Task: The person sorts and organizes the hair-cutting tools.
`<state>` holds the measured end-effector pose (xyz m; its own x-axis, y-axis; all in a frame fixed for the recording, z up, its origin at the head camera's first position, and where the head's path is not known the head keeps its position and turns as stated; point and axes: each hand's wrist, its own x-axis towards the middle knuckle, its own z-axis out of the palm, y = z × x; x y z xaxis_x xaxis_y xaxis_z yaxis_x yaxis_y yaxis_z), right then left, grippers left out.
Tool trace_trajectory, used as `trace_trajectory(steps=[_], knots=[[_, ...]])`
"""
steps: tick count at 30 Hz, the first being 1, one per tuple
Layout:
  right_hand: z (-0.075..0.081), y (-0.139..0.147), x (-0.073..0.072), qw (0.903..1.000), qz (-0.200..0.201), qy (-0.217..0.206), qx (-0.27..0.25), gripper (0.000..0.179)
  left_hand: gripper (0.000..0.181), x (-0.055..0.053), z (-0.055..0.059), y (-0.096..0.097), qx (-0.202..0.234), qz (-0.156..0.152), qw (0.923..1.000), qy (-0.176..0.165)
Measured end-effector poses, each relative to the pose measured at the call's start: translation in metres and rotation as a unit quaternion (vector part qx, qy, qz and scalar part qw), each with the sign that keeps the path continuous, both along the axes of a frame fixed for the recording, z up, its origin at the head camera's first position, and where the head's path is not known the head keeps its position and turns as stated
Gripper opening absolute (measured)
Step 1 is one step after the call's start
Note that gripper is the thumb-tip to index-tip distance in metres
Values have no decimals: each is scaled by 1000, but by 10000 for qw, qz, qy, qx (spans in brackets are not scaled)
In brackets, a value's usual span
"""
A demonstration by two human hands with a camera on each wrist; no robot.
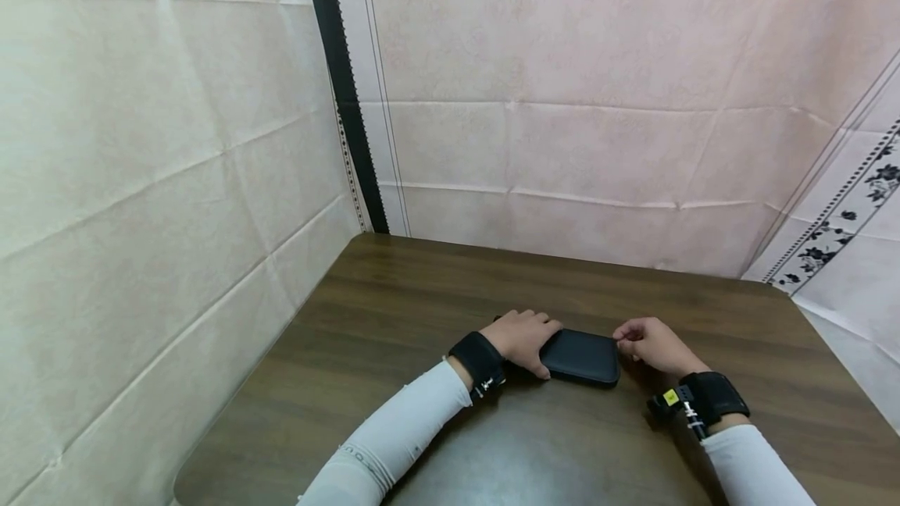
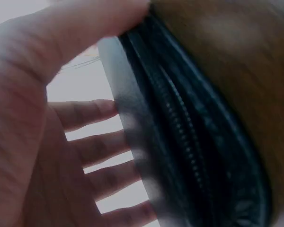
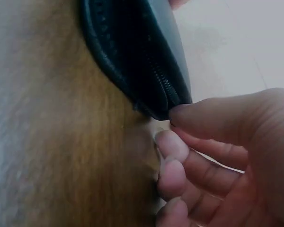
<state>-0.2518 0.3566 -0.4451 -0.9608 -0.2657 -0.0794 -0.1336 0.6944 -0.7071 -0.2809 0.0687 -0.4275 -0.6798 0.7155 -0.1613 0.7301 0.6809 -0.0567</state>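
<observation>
A black zip wallet (image 1: 580, 356) lies on the wooden table between the two hands. My left hand (image 1: 522, 340) holds its left end, thumb at the near edge and fingers spread over the top. In the left wrist view, rows of zip teeth (image 2: 182, 137) run along the wallet's side, which gapes a little. At the right end, my right hand (image 1: 650, 346) pinches the wallet's corner where the zip (image 3: 163, 80) runs in. The right thumb (image 3: 213, 118) covers that spot, so the zip pull is hidden. The other right fingers curl below it.
Brown wood-grain table (image 1: 394, 295) with rounded corners extends around the hands. Pale creased cloth (image 1: 598, 100) hangs behind it and along the left side. Black straps with small cameras sit on both wrists, the right one (image 1: 713, 397) close over the table.
</observation>
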Motion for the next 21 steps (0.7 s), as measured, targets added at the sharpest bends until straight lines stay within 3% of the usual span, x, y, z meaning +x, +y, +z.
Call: trace_trajectory(steps=[10,21], knots=[[-8,-2,0,9989,-206,362,212,10,87,7,5,4,82,219,9997,-79],[-14,0,0,9989,-220,392,116,11,87,8,3,2,157,218,9995,-154]])
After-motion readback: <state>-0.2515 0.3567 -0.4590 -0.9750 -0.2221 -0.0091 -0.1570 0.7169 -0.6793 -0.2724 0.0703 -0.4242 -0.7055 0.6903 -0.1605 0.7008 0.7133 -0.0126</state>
